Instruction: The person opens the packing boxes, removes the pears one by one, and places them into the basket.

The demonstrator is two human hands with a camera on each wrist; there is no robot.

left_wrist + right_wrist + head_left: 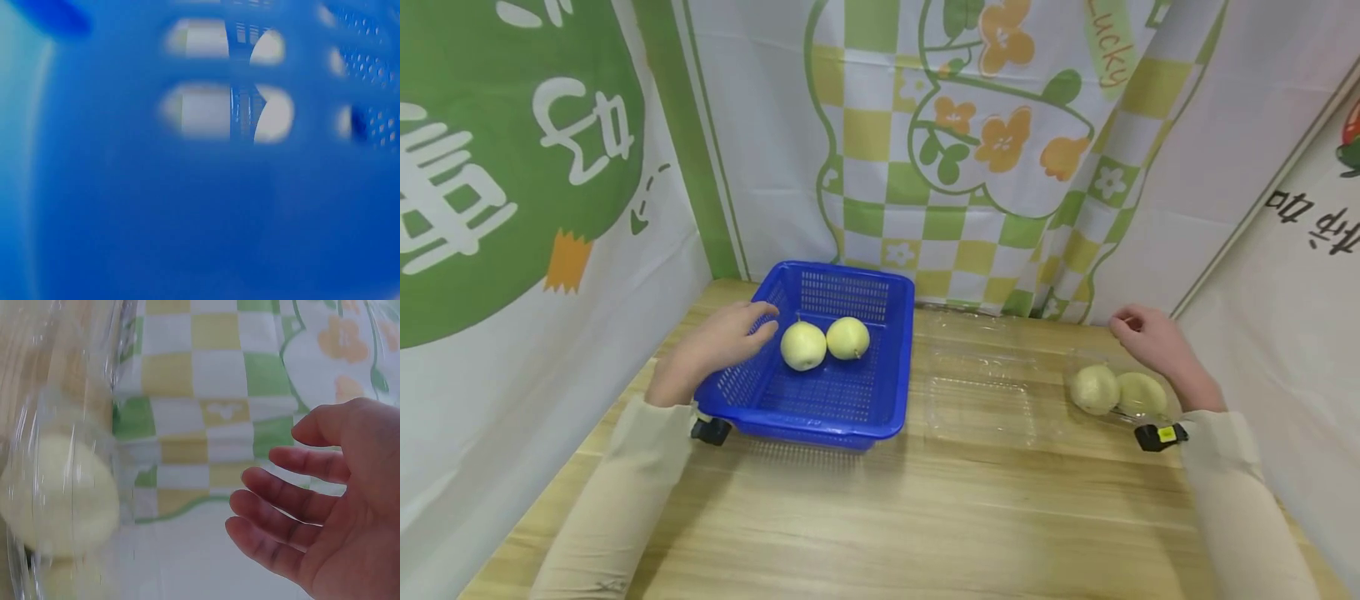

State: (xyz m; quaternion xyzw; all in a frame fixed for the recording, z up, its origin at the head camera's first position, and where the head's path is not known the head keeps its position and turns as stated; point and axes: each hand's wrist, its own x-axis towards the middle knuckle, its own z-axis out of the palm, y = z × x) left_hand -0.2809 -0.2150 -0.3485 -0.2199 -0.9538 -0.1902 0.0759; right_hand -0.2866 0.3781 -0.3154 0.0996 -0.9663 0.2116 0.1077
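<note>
Two pale yellow pears, a left one (803,347) and a right one (847,338), lie inside a blue plastic basket (891,400) in the head view. Over the basket's left rim hovers my left hand (722,337), fingers loosely bent and holding nothing. The blurred basket wall (156,212) fills the left wrist view, which hides that hand. At the right, a transparent plastic box (1172,398) encloses a round pear (1094,389) and another pear (1142,395). Just beyond that box is my right hand (1161,346). In the right wrist view its relaxed fingers (281,515) hold nothing.
A second transparent plastic box (981,408), its lid raised toward the back, stands on the wooden table (925,517) between the basket and the pear box. A printed curtain (940,225) hangs behind, with fabric walls on both sides.
</note>
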